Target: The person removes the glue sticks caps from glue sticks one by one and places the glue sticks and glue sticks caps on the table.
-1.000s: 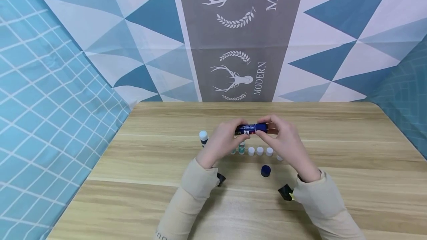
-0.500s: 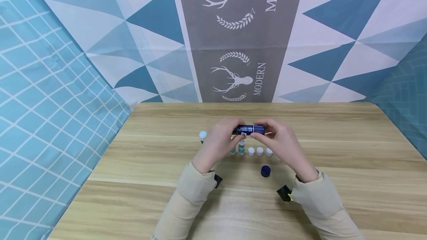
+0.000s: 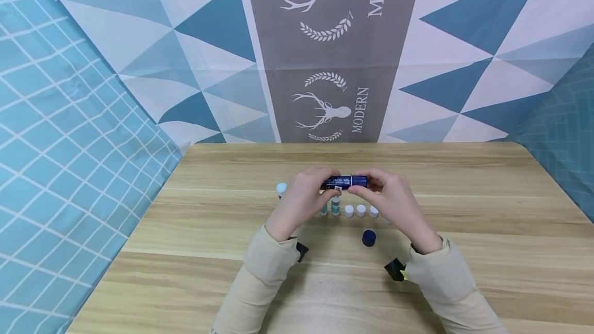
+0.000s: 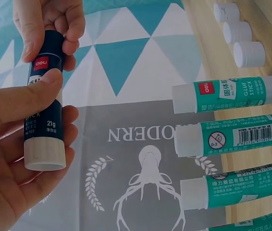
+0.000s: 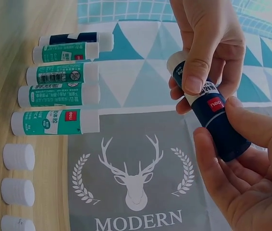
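My left hand (image 3: 301, 200) grips the body of a dark blue glue stick (image 4: 42, 115), held sideways above the table. Its white base shows at the lower end in the left wrist view, below a "21g" label. My right hand (image 3: 393, 200) pinches the navy cap (image 5: 229, 139) at the other end, thumb on one side and fingers on the other. The cap sits against the labelled body. Below the hands, several green glue sticks (image 4: 237, 94) stand upright in a row, partly hidden by my left hand in the head view.
Several small white caps (image 3: 361, 211) continue the row to the right. A loose dark blue cap (image 3: 368, 238) lies nearer me. Another dark blue glue stick (image 5: 76, 39) stands at the row's left end. A patterned cloth (image 3: 325, 55) hangs behind the wooden table (image 3: 185, 282).
Both hands and the glue stick have shifted slightly left and a little nearer me. My right hand keeps its pinch on the capped end, my left its grip on the body.
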The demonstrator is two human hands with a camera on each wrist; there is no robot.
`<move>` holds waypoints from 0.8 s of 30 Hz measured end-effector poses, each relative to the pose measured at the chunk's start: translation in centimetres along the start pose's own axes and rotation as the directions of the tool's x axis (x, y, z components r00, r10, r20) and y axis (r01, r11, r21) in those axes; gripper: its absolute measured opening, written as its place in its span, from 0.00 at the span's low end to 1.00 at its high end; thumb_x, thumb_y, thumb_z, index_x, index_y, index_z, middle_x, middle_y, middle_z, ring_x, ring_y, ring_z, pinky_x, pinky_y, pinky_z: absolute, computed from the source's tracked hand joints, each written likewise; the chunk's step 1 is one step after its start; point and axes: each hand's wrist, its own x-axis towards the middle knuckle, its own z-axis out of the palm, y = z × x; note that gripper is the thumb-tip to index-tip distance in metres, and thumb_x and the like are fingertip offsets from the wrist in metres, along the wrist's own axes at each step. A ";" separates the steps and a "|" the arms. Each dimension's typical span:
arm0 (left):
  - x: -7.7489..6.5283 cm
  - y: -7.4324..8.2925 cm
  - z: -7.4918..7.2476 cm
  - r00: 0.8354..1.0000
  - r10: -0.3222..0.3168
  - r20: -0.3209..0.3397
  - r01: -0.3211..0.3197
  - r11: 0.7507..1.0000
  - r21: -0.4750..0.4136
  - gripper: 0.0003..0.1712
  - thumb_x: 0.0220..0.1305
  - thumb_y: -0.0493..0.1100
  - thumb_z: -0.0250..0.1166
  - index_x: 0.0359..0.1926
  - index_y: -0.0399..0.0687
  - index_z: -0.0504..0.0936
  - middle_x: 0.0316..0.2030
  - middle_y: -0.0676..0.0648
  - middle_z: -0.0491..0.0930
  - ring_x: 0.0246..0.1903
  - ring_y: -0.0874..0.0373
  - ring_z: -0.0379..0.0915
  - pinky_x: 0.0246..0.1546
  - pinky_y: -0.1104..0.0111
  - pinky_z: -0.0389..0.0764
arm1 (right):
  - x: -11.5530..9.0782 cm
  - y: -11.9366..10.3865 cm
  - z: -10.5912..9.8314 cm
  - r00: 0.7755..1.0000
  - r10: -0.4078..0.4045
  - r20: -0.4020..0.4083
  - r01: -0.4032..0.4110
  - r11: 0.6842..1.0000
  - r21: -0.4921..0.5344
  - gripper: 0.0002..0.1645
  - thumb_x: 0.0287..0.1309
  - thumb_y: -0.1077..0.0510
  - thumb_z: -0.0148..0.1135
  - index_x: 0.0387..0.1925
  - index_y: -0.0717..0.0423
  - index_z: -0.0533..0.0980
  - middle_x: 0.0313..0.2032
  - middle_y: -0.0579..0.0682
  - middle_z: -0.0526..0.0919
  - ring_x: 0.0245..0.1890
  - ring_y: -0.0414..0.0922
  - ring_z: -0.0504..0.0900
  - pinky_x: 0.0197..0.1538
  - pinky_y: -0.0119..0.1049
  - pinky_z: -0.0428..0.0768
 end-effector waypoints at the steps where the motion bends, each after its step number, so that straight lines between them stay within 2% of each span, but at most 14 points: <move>1: 0.0 0.0 0.0 1.000 -0.003 0.005 0.003 1.000 -0.003 0.15 0.50 0.43 0.69 0.40 0.48 0.79 0.34 0.52 0.82 0.31 0.63 0.75 0.32 0.72 0.76 | 0.0 0.0 0.0 1.000 0.002 0.000 -0.002 1.000 -0.002 0.18 0.48 0.54 0.67 0.41 0.57 0.79 0.31 0.50 0.84 0.26 0.39 0.79 0.30 0.29 0.76; 13: 0.0 -0.2 -0.4 0.998 -0.048 0.038 0.047 0.999 0.023 0.16 0.51 0.44 0.68 0.43 0.49 0.80 0.36 0.52 0.82 0.30 0.64 0.74 0.30 0.73 0.74 | -0.1 -0.1 -0.5 1.000 0.030 -0.009 -0.030 0.999 0.013 0.18 0.48 0.53 0.67 0.42 0.56 0.79 0.34 0.52 0.84 0.26 0.39 0.79 0.31 0.29 0.77; 21: 0.1 -0.1 -0.1 0.999 -0.027 0.026 0.027 0.999 0.022 0.17 0.53 0.43 0.67 0.44 0.46 0.78 0.39 0.49 0.82 0.38 0.60 0.77 0.39 0.69 0.77 | -0.3 0.2 -0.9 0.999 0.040 -0.033 -0.039 0.999 0.018 0.19 0.48 0.53 0.67 0.42 0.56 0.79 0.34 0.52 0.83 0.27 0.41 0.80 0.31 0.27 0.77; 24: 0.0 -0.1 0.0 0.999 -0.040 0.023 0.040 0.999 0.014 0.18 0.54 0.42 0.66 0.46 0.46 0.77 0.41 0.49 0.81 0.39 0.59 0.77 0.40 0.68 0.78 | -0.5 0.4 -1.2 0.998 0.049 -0.036 -0.050 0.999 -0.007 0.20 0.48 0.53 0.67 0.43 0.57 0.78 0.33 0.52 0.83 0.28 0.42 0.80 0.31 0.28 0.77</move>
